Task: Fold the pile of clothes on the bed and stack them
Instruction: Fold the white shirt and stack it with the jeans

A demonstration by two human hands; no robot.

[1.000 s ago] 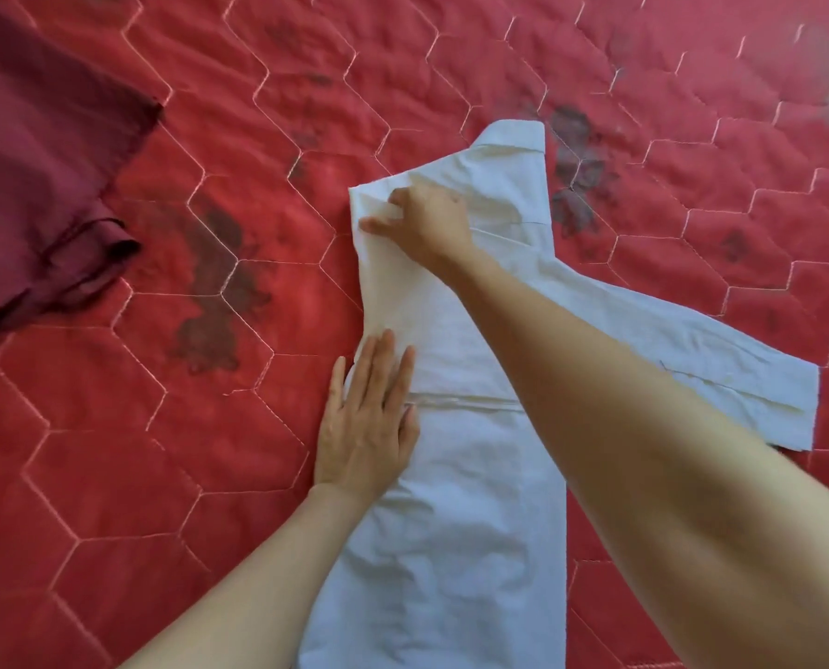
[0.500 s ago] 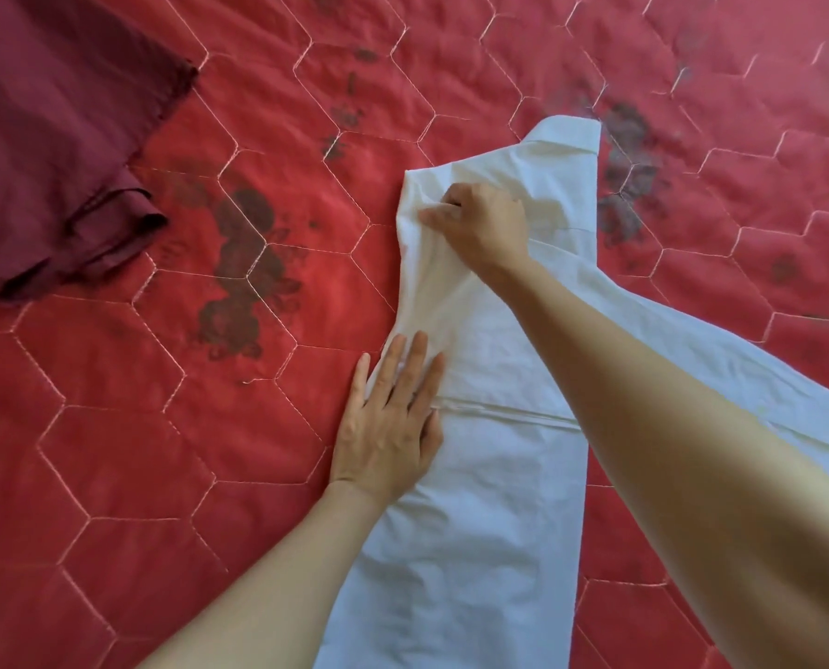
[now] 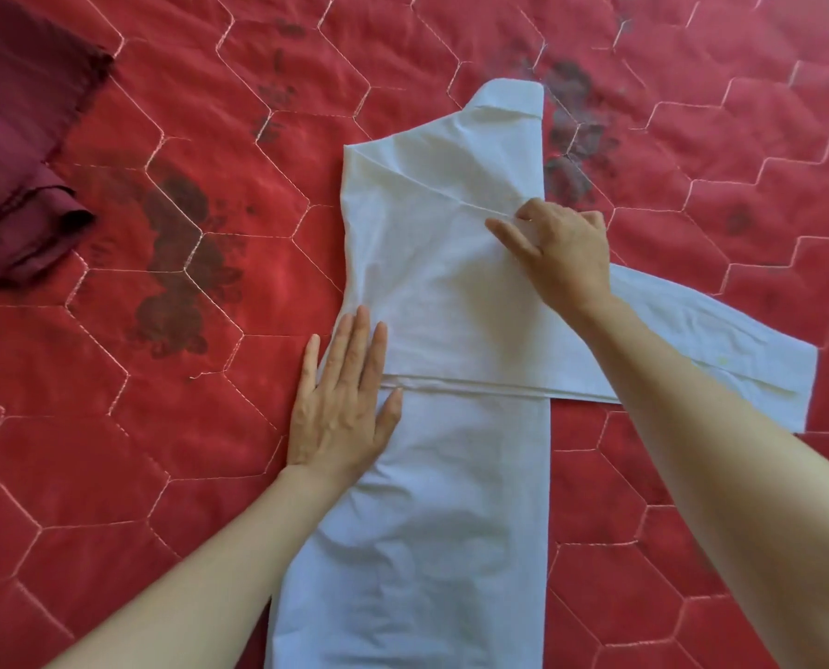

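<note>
I keep my left hand (image 3: 342, 403) flat, fingers straight and together, pinning the white shirt (image 3: 431, 292) on the red bed quilt (image 3: 113, 427). My right hand (image 3: 564, 248) pinches the sleeve seam — I draw it taut, then fold the sleeve (image 3: 721, 350) squarely inward.

A white shirt (image 3: 451, 292) lies partly folded on a red quilted bedspread (image 3: 161, 427). The left hand (image 3: 342, 408) presses flat on its left edge, while the right hand (image 3: 564, 248) pinches a fold near the sleeve (image 3: 721, 350). A maroon garment (image 3: 16, 147) lies at upper left.
</note>
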